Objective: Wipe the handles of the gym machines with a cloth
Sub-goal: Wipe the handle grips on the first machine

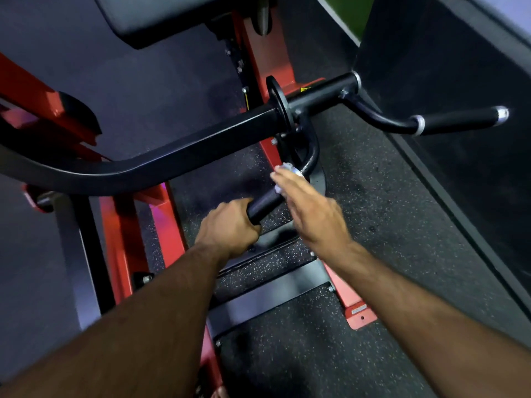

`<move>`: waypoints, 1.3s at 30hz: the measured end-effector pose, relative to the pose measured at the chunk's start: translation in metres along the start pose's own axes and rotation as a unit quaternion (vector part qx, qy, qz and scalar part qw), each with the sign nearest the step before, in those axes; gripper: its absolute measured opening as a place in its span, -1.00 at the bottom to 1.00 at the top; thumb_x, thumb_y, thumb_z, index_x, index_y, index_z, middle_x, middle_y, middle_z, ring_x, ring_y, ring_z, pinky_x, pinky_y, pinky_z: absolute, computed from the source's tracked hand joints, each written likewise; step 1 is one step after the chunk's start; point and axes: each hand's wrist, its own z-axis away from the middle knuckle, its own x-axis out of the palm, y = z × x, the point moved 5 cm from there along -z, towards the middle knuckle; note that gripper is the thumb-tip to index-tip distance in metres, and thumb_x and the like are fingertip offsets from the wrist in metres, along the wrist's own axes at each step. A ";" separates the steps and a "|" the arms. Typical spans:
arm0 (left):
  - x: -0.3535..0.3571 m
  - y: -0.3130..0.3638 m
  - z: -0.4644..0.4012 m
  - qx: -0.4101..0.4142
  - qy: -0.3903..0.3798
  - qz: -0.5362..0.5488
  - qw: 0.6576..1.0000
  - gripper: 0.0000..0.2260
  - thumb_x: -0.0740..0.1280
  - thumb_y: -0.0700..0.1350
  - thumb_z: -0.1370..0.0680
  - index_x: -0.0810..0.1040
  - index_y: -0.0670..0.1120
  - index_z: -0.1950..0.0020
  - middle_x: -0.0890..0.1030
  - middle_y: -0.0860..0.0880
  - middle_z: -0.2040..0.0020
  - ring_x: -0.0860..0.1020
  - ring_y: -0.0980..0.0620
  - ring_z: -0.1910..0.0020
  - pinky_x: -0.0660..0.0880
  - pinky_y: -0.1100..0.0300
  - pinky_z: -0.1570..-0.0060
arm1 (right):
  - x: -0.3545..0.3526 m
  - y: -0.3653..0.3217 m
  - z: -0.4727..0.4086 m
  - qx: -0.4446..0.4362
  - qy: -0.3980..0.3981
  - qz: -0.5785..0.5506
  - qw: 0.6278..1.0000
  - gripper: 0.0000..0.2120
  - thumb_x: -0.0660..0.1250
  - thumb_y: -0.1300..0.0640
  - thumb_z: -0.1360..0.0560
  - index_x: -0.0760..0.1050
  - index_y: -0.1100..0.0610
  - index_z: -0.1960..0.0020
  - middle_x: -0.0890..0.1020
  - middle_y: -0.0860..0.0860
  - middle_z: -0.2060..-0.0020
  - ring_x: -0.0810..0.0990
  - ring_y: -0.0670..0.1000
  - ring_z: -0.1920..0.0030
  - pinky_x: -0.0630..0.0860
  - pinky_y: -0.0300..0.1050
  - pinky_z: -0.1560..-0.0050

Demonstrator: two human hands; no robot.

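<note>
A black near handle of a red-framed gym machine juts toward me at the centre. My left hand grips its near end, fingers curled round the bar. My right hand is blurred and lies over the far part of the same handle with its fingers straight. Bits of a white cloth show under its fingertips, near where the handle curves up; whether it is pressed or held is unclear. A second far handle, black with silver collars, sticks out to the upper right, untouched.
A thick black lever arm crosses the view from the left to a round hub. The red frame and a black foot plate stand on speckled rubber floor. A black seat pad is at the top, a dark wall panel at right.
</note>
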 end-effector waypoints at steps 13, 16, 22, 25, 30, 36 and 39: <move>0.000 0.000 0.001 0.007 0.003 0.004 1.000 -0.83 0.37 -0.06 -0.45 0.49 0.14 0.02 0.49 0.07 0.25 0.42 -0.04 0.29 0.37 0.15 0.15 | 0.010 -0.010 0.004 -0.032 -0.103 0.122 0.987 -0.33 0.17 0.30 -0.48 0.26 -0.07 -0.54 0.24 -0.22 -0.55 0.68 0.02 0.06 0.58 -0.06 0.28; 0.000 0.000 -0.001 0.012 0.008 -0.001 1.000 -0.85 0.37 -0.07 -0.46 0.47 0.14 0.04 0.44 0.12 0.32 0.42 -0.05 0.28 0.37 0.14 0.15 | -0.007 0.018 -0.003 -0.023 -0.097 0.128 0.987 -0.30 0.20 0.33 -0.53 0.17 -0.18 -0.56 0.19 -0.29 -0.56 0.66 0.00 -0.11 0.65 0.04 0.14; 0.002 0.000 -0.001 0.008 0.004 0.008 1.000 -0.84 0.37 -0.07 -0.47 0.46 0.15 0.04 0.47 0.08 0.26 0.42 -0.05 0.26 0.37 0.14 0.15 | 0.016 -0.017 -0.005 -0.042 -0.119 0.087 0.988 -0.41 0.07 0.22 -0.50 0.26 -0.05 -0.52 0.28 -0.21 -0.49 0.66 0.09 -0.06 0.62 0.07 0.25; 0.003 -0.001 -0.002 0.015 0.006 0.002 1.000 -0.82 0.36 -0.06 -0.45 0.52 0.13 -0.03 0.53 0.04 0.20 0.44 -0.08 0.25 0.39 0.13 0.16 | 0.008 0.002 0.004 -0.036 -0.122 0.138 0.982 -0.20 0.18 0.35 -0.43 0.14 -0.16 -0.57 0.14 -0.32 -0.55 0.69 0.04 0.07 0.60 -0.03 0.34; 0.004 -0.003 -0.001 0.011 0.006 0.004 1.000 -0.84 0.36 -0.07 -0.47 0.54 0.09 -0.04 0.53 0.04 0.21 0.44 -0.04 0.30 0.37 0.14 0.16 | 0.021 -0.020 0.005 0.044 -0.046 0.037 0.997 -0.33 0.12 0.36 -0.47 0.30 -0.02 -0.54 0.30 -0.19 -0.54 0.65 -0.01 -0.15 0.63 -0.09 0.18; 0.004 0.001 0.000 0.014 -0.004 0.012 1.000 -0.89 0.32 -0.06 -0.49 0.52 0.10 0.00 0.63 -0.04 0.12 0.52 -0.13 0.19 0.41 0.10 0.14 | 0.022 -0.014 0.015 -0.045 -0.087 0.058 0.994 -0.31 0.10 0.37 -0.49 0.28 -0.06 -0.57 0.25 -0.27 -0.55 0.62 -0.19 0.15 0.39 -0.41 0.45; 0.003 -0.002 -0.002 0.006 -0.002 0.005 1.000 -0.88 0.35 -0.06 -0.46 0.50 0.13 0.04 0.58 -0.02 0.17 0.59 -0.20 0.13 0.40 0.12 0.15 | 0.022 -0.013 0.003 0.011 -0.026 0.019 0.999 -0.36 0.16 0.38 -0.49 0.37 -0.03 -0.50 0.38 -0.21 -0.48 0.65 -0.09 -0.08 0.58 -0.12 0.34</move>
